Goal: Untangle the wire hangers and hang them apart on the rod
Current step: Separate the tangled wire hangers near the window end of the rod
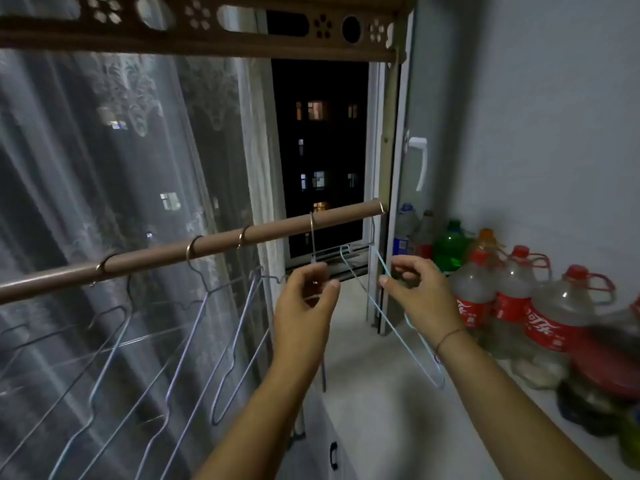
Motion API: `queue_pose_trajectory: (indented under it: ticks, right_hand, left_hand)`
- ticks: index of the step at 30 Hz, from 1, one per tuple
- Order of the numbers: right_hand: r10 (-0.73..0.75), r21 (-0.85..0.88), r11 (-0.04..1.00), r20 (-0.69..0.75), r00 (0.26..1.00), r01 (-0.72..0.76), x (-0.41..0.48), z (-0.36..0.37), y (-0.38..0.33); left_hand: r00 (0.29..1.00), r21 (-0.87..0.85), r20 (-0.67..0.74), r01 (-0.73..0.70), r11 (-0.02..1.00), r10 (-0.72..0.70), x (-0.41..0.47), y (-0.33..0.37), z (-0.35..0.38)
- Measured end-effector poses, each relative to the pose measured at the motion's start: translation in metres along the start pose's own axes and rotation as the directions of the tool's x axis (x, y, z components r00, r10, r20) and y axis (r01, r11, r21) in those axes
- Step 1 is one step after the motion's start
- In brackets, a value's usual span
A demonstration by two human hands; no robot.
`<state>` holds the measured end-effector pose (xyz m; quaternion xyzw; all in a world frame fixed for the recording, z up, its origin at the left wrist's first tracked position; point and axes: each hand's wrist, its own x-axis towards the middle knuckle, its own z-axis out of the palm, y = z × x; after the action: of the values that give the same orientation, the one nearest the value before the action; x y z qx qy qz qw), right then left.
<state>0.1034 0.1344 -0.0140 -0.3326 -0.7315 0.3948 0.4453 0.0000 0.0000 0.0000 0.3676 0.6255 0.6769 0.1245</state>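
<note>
A brown rod (221,242) runs from lower left to upper right across the window. Three wire hangers (204,299) hang on its left and middle parts by their hooks, spaced apart. A further hanger's hook (312,223) sits over the rod near its right end, and my left hand (304,306) pinches the wire just below that hook. My right hand (420,292) grips a light blue wire hanger (391,323) that is off the rod, its hook pointing toward the window and its body slanting down between my forearms.
Sheer curtains (121,168) hang behind the rod on the left. The dark window opening (322,150) is behind the rod's right end. Several plastic bottles (519,296) with red labels line the ledge on the right by the wall. A white window handle (419,161) sticks out above them.
</note>
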Motion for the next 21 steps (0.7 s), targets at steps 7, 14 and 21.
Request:
queue_pose_trajectory:
  ticks: [7,14,21]
  right_hand:
    - [0.19,-0.087,0.98,0.119,0.975,-0.18,-0.001,-0.007,0.016]
    - [0.152,-0.035,0.988,0.133,0.979,-0.149,0.015,0.002,0.011]
    - [0.158,0.032,0.986,0.169,0.973,-0.165,0.055,0.029,0.006]
  left_hand:
    - [0.934,0.001,0.202,0.301,0.954,-0.294,0.026,-0.001,0.054]
    - [0.879,-0.072,0.187,0.458,0.886,-0.439,0.053,-0.001,0.082]
    - [0.848,-0.14,0.061,0.53,0.836,-0.527,0.101,-0.003,0.084]
